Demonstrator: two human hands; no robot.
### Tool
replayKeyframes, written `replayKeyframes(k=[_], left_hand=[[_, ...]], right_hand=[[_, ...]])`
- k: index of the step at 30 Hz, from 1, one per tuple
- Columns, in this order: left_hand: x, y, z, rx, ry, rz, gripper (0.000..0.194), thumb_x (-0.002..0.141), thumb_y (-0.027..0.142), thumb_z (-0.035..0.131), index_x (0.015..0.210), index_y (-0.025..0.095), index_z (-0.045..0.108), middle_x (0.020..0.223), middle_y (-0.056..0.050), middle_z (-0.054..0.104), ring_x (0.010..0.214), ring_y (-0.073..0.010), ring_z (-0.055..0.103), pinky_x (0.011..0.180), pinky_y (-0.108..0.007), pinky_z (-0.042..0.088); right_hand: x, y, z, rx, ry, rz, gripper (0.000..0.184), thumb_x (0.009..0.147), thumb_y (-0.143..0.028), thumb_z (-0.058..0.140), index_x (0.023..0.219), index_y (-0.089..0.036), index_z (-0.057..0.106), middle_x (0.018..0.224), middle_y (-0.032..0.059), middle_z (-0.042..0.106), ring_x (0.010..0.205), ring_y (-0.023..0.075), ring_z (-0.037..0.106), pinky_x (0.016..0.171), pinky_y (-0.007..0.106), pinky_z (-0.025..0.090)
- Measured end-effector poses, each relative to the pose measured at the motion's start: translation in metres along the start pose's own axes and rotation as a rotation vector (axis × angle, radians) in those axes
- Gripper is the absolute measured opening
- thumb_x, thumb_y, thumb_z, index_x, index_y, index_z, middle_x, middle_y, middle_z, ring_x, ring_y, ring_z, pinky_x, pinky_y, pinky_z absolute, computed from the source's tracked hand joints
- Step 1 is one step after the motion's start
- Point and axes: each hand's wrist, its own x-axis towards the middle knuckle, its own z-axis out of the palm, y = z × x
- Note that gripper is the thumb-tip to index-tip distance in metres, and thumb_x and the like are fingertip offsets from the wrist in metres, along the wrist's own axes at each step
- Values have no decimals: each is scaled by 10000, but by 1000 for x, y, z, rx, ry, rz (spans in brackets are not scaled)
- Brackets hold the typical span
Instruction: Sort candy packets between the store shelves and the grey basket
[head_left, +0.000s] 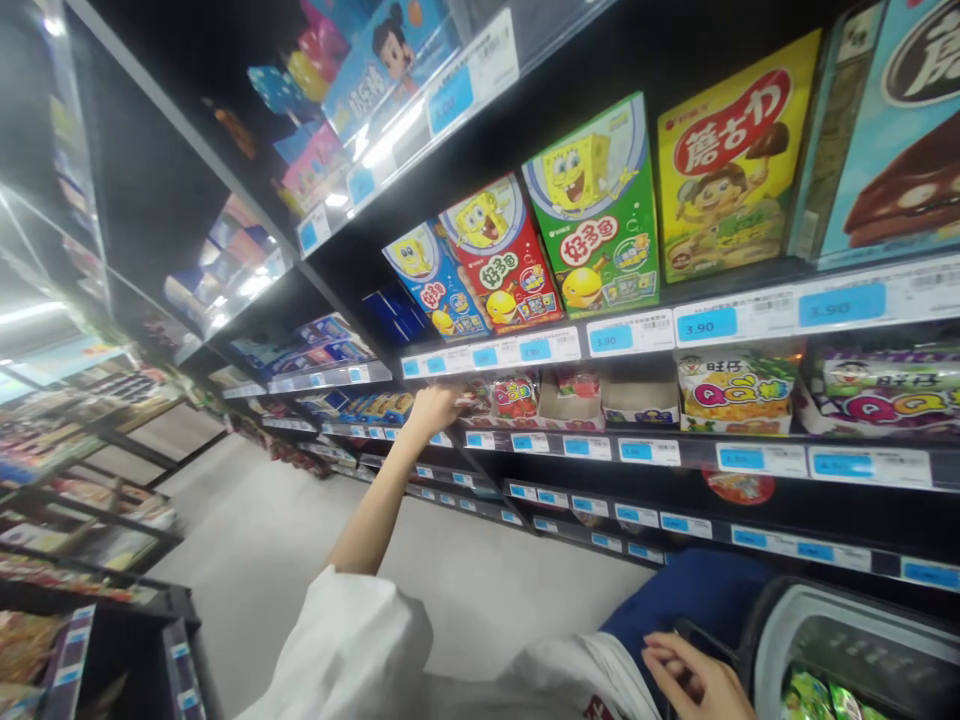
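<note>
My left hand (437, 410) reaches out to the shelf at middle height. Its fingers are closed at the edge of a small dark reddish candy packet (474, 396), though the fingertips are partly hidden. Beside that packet sits a red QQ gummy candy bag (515, 397) in a cardboard display box. Low on the right, my right hand (697, 675) is held near my body with loosely bent fingers and nothing visible in it. It is close to the dark handle (709, 640) of a shopping basket (772, 625). Green packets (814, 692) lie in the basket.
Cracker boxes in blue, red and green (592, 215) stand on the shelf above, beside a yellow box (739, 160). Shallow cardboard trays (637, 400) and larger QQ gummy bags (735, 390) line the same shelf. The aisle floor (262, 530) runs left, toward another shelf unit (127, 610).
</note>
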Motion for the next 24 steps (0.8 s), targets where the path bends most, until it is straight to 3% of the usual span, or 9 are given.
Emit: replayKeyframes(k=[5, 9, 12, 15, 18, 22, 24], left_hand=[[28, -5, 6, -190, -118, 54, 511, 798, 344, 699, 1281, 186, 648, 1315, -161, 655, 1186, -336, 622, 980, -338, 471], [45, -4, 6, -221, -197, 24, 528, 684, 399, 783, 1154, 177, 689, 1140, -132, 736, 1027, -295, 683, 851, -274, 514], [49, -1, 3, -207, -187, 8, 512, 630, 363, 806, 1084, 160, 686, 1071, -140, 744, 1030, -309, 676, 863, -276, 507], [41, -2, -2, -194, -104, 12, 528, 643, 309, 794, 1128, 155, 651, 1138, -146, 715, 1136, -335, 627, 982, -319, 469], [23, -2, -4, -157, 57, -5, 412, 758, 272, 697, 1150, 163, 627, 1168, -139, 687, 1203, -347, 577, 1063, -385, 420], [-3, 14, 5, -64, 273, -101, 266, 931, 289, 492, 1113, 139, 613, 1199, -203, 640, 1213, -357, 547, 1058, -444, 395], [-12, 27, 14, -91, 287, -115, 290, 982, 337, 411, 1077, 153, 614, 1135, -188, 658, 1150, -327, 584, 996, -405, 428]], right_hand=[[-1, -5, -1, -35, -25, 0, 406, 861, -549, 619, 1020, -209, 774, 898, 86, 775, 773, 200, 741, 635, 204, 582], [-2, -8, 2, -29, -35, 5, 393, 873, -540, 612, 1019, -212, 772, 920, 92, 777, 803, 206, 744, 643, 208, 579], [-2, -8, 3, -7, -24, 5, 391, 875, -539, 610, 1018, -213, 771, 926, 95, 778, 803, 211, 747, 654, 217, 586], [-2, -8, 3, 15, -6, -4, 381, 862, -538, 627, 1004, -219, 776, 908, 94, 779, 798, 217, 750, 656, 226, 594], [-2, -9, 2, 29, 1, -9, 383, 843, -545, 647, 990, -219, 782, 884, 96, 779, 811, 228, 754, 668, 233, 603], [-2, -10, 1, 12, -5, -9, 395, 853, -542, 635, 1007, -209, 781, 892, 103, 778, 794, 221, 751, 656, 225, 599], [-2, -12, 2, 3, -2, -9, 396, 848, -546, 638, 1004, -212, 782, 896, 102, 779, 795, 222, 751, 643, 224, 598]])
